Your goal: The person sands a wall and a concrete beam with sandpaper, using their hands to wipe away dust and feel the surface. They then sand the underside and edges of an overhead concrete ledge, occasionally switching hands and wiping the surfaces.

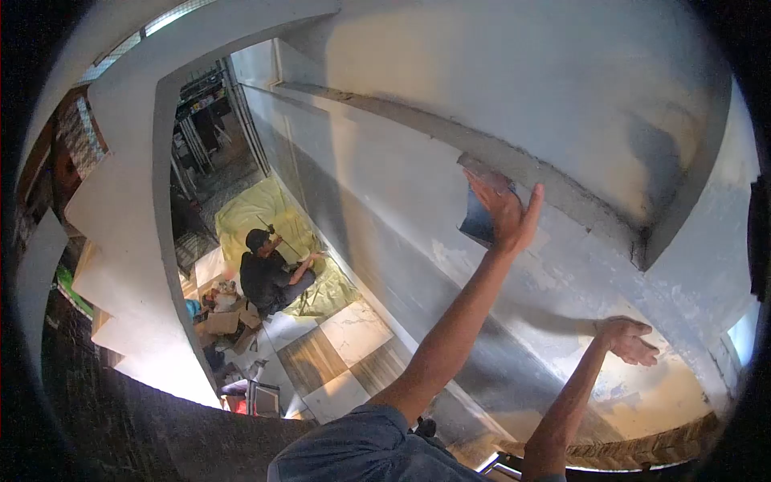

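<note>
My left hand reaches up to the ledge, fingers stretched, with a sheet of sandpaper beneath it. The sheet is bent over the ledge's lower edge: its brownish upper part lies by my fingertips and its grey-blue part hangs below. My palm and fingers press it to the wall. Lower on the right, my right hand is held out beside the patchy wall, fingers extended and nothing in them. The plastered ledge runs diagonally above both hands.
Down on the left a person in dark clothes sits on a yellow sheet by the wall base. Cardboard pieces lie beside that person on the tiled floor. A white stepped partition stands at my left.
</note>
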Motion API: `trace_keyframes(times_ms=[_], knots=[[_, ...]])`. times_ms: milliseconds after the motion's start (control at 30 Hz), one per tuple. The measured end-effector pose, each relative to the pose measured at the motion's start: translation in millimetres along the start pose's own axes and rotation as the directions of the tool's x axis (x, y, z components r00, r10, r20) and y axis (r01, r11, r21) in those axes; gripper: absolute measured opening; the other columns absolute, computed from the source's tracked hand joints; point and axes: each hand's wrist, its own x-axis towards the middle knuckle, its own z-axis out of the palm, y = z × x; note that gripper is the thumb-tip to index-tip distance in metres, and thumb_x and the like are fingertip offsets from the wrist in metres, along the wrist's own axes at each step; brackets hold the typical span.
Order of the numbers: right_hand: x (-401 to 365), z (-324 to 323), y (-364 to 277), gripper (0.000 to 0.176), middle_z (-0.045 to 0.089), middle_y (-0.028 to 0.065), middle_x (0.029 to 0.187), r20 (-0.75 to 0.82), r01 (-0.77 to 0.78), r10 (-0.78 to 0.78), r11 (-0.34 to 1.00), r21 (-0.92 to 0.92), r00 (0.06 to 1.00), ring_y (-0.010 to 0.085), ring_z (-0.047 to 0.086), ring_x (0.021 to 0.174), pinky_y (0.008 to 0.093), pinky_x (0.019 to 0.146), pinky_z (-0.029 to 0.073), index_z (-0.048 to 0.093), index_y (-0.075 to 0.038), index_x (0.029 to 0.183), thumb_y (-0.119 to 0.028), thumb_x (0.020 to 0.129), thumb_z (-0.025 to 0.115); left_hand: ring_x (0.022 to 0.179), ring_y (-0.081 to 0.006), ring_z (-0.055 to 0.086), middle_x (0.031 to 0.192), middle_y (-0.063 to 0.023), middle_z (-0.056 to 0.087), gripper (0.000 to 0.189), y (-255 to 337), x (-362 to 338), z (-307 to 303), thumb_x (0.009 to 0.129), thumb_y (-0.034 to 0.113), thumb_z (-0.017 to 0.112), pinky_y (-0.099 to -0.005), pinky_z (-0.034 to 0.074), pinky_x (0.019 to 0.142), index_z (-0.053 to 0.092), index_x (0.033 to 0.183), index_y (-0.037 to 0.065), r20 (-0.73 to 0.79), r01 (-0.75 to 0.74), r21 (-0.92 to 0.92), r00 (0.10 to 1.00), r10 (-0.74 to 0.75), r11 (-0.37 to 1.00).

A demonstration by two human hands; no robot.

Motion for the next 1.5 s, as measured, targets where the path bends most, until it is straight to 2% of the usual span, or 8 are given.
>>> trace_keyframes(times_ms=[200,700,967,1067,1167,1300,1367,1500], knots=[[-0.2,-3.0,-4.8,0.093,0.013,0.0355,0.15,0.023,-0.011,0.011,1.0,-0.003,1.0,0.0473,0.012,0.142,0.0601,0.11,0.016,0.025,0.009,0.143,-0.069,0.092,0.021,0.138,-0.05,-0.017,0.144,-0.0401,-0.022,0.122,-3.7,0.6,2.0,0.085,0.067,0.051,-0.0606,-0.006,0.11,-0.018,0.137,-0.019,0.027,0.044,0.054,0.999,-0.045,0.998],[-1.7,-3.1,-3.8,0.099,0.015,0.0372,0.148,-0.022,0.019,-0.019,1.0,-0.013,1.0,0.048,0.016,0.14,0.0614,0.107,0.021,0.029,0.01,0.141,-0.074,0.089,0.019,0.138,-0.051,-0.017,0.144,-0.042,-0.021,0.112,3.9,0.8,0.5,0.086,0.065,0.053,-0.0629,-0.004,0.11,0.004,0.14,-0.021,-0.023,0.022,-0.045,0.999,-0.023,0.999],[0.6,0.2,4.0,0.095,0.016,0.0359,0.148,-0.028,0.026,-0.027,0.999,-0.037,0.999,0.049,0.021,0.138,0.06,0.109,0.021,0.03,0.008,0.142,-0.072,0.091,0.019,0.137,-0.0521,-0.02,0.142,-0.0433,-0.023,0.11,-0.5,-2.2,1.8,0.089,0.063,0.049,-0.0638,-0.006,0.108,-0.001,0.14,-0.021,0.005,0.02,-0.017,1.0,-0.02,1.0],[-0.3,-0.2,0.0,0.1,0.013,0.0345,0.151,-0.009,0.003,-0.003,1.0,0.007,1.0,0.0451,0.012,0.143,0.0602,0.11,0.017,0.025,0.009,0.144,-0.074,0.089,0.017,0.137,-0.0519,-0.02,0.142,-0.0431,-0.023,0.109,-1.1,0.7,-1.1,0.09,0.061,0.049,-0.0637,-0.006,0.108,-0.003,0.139,-0.021,0.056,-0.01,0.037,0.998,0.008,0.999],[-0.5,1.1,0.0,0.101,0.019,0.0363,0.146,-0.023,0.012,-0.011,1.0,0.006,1.0,0.049,0.022,0.137,0.0601,0.108,0.023,0.029,0.011,0.14,-0.075,0.089,0.021,0.137,-0.0515,-0.019,0.143,-0.0421,-0.024,0.108,8.5,-2.0,-2.3,0.091,0.06,0.048,-0.0632,-0.004,0.109,-0.005,0.139,-0.021,-0.036,-0.032,-0.114,0.999,0.028,0.993],[1.4,0.3,4.0,0.105,0.021,0.036,0.144,-0.017,0.029,-0.029,1.0,-0.011,0.999,0.0496,0.028,0.133,0.0604,0.106,0.024,0.028,0.014,0.14,-0.077,0.087,0.021,0.138,-0.0508,-0.018,0.143,-0.0413,-0.024,0.109,1.3,-1.3,0.0,0.091,0.06,0.048,-0.0623,-0.003,0.11,-0.007,0.138,-0.021,-0.051,-0.007,-0.032,0.999,0.005,0.999],[1.2,4.1,8.6,0.098,0.016,0.0363,0.148,-0.001,-0.008,0.008,1.0,-0.016,1.0,0.0463,0.015,0.141,0.0597,0.11,0.018,0.029,0.01,0.141,-0.072,0.09,0.019,0.14,-0.0472,-0.017,0.148,-0.0356,-0.021,0.105,-10.0,-1.2,7.9,0.092,0.058,0.047,-0.0563,-0.006,0.113,-0.012,0.143,-0.014,-0.033,0.023,0.021,0.999,-0.022,1.0],[-0.8,2.5,3.1,0.092,0.015,0.0361,0.149,-0.051,0.036,-0.034,0.999,0.034,0.998,0.046,0.013,0.141,0.0587,0.111,0.015,0.031,0.01,0.14,-0.068,0.092,0.026,0.14,-0.0472,-0.016,0.147,-0.036,-0.02,0.106,-12.5,1.4,5.6,0.092,0.059,0.046,-0.0567,-0.005,0.113,-0.012,0.142,-0.014,-0.014,0.011,0.137,1.0,-0.009,0.99]])
